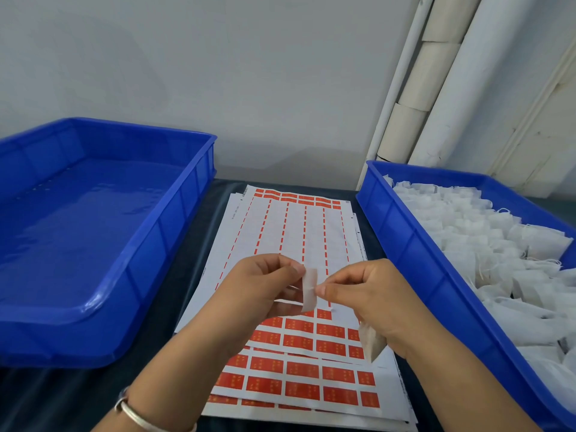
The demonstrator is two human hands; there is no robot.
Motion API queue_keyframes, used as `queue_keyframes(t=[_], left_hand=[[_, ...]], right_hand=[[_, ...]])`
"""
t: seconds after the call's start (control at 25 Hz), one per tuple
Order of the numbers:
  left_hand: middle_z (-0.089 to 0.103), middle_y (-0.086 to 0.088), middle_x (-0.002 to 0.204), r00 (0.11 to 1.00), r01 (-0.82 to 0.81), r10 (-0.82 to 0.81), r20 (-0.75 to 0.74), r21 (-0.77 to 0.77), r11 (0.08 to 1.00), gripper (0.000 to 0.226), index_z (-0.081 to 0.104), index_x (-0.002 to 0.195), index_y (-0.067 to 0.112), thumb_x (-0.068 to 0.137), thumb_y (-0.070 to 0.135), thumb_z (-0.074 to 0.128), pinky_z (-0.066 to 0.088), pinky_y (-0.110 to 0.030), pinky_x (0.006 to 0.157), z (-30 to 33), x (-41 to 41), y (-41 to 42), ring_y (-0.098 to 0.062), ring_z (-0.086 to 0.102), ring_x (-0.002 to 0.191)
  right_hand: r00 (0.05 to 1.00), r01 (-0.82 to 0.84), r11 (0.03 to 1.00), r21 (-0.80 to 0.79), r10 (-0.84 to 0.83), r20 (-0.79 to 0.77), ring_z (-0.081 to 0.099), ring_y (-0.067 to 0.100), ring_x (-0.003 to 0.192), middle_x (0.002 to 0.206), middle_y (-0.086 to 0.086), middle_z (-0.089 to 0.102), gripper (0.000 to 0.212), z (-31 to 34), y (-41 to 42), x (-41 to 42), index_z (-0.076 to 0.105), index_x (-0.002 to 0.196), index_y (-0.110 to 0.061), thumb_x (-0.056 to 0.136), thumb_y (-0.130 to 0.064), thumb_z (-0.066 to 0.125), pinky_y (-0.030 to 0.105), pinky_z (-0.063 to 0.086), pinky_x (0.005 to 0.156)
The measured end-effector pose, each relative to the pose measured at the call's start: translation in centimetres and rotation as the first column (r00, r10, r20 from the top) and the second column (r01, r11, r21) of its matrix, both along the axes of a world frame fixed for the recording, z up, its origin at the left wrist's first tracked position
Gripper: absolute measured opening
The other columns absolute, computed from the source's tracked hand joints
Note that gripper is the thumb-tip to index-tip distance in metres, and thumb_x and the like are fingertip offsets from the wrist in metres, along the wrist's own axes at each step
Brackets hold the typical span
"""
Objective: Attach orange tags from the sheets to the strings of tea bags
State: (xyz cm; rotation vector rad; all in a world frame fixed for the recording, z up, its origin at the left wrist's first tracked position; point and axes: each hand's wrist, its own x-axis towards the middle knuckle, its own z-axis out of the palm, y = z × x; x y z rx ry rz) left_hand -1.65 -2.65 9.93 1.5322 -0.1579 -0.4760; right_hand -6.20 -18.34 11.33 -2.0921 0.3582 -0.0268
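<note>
Both hands (265,285) (361,291) pinch tag (309,289); sheet (299,232) print unreadable

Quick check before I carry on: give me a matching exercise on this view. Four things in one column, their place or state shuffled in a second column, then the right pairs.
Things:
1. left blue bin
2. right blue bin
3. tag
4. top sheet

Places or states:
A. mostly peeled, orange tags left only at its near and far ends
B. pinched between left hand and right hand
C. nothing in it
D. full of white tea bags

Pairs: 1-C, 2-D, 3-B, 4-A
</note>
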Motion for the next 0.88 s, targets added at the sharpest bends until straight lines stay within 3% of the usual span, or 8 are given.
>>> queue_keyframes(t=[0.2,0.36,0.48,0.56,0.68,0.88], left_hand=[[0.071,-0.002,0.071,1.000,0.023,-0.023,0.005,-0.024,0.999,0.016,0.070,0.080,0.015,0.088,0.022,0.057,0.055,-0.025,0.060,0.05,-0.22,0.23,-0.018,0.069,0.065],[0.072,-0.008,0.080,0.998,0.027,-0.035,-0.053,-0.138,0.990,0.020,0.071,0.085,0.012,0.085,0.027,0.058,0.058,-0.034,0.071,-0.08,-0.33,0.43,-0.024,0.071,0.075],[0.073,-0.008,0.083,0.997,0.072,-0.072,-0.004,-0.039,0.997,0.010,0.071,0.084,0.013,0.079,0.020,0.067,0.058,-0.034,0.074,-0.05,-0.65,0.41,-0.025,0.071,0.076],[0.073,-0.007,0.081,0.998,0.062,-0.062,-0.007,-0.022,0.998,0.006,0.072,0.077,0.014,0.080,0.012,0.067,0.058,-0.028,0.066,0.18,-0.78,0.37,-0.024,0.072,0.074],[0.073,-0.007,0.078,0.998,0.044,-0.045,-0.039,-0.026,0.999,0.014,0.073,0.071,0.014,0.082,0.008,0.066,0.056,-0.022,0.057,0.35,-0.77,0.35,-0.025,0.072,0.073],[0.071,-0.017,0.091,0.980,0.000,-0.044,-0.192,-0.224,0.975,0.009,0.072,0.085,0.003,0.081,0.002,0.064,0.056,-0.024,0.053,0.12,-0.64,0.51,-0.032,0.071,0.080]], right_hand=[[0.999,-0.014,0.995,0.097,0.017,-0.032,0.064,-0.003,0.055,0.064,-0.023,0.067,0.010,-0.10,0.06,0.03,0.071,0.069,-0.027,0.080,-0.027,0.073,0.010,0.041,0.043],[1.000,0.017,0.990,0.141,-0.015,-0.015,0.057,0.001,0.044,0.048,-0.018,0.060,0.021,0.15,0.02,0.11,0.069,0.060,-0.024,0.081,-0.020,0.072,0.021,0.042,0.052],[1.000,-0.006,0.991,0.131,0.006,-0.001,0.052,-0.002,0.040,0.042,-0.020,0.054,0.017,0.43,-0.04,0.13,0.068,0.066,-0.021,0.082,-0.020,0.071,0.022,0.039,0.052],[1.000,-0.019,0.991,0.130,0.018,0.007,0.058,-0.002,0.047,0.049,-0.021,0.059,0.015,0.59,-0.04,0.15,0.068,0.067,-0.021,0.082,-0.020,0.071,0.023,0.043,0.053],[0.999,-0.015,0.993,0.120,0.011,0.034,0.067,0.011,0.067,0.070,-0.016,0.070,0.016,0.70,-0.15,0.05,0.069,0.066,-0.023,0.081,-0.019,0.072,0.028,0.051,0.063],[0.997,-0.051,0.986,0.160,0.040,0.072,0.068,0.011,0.077,0.078,-0.017,0.072,0.027,0.67,-0.44,-0.36,0.075,0.065,-0.030,0.084,-0.013,0.068,0.028,0.054,0.070]])
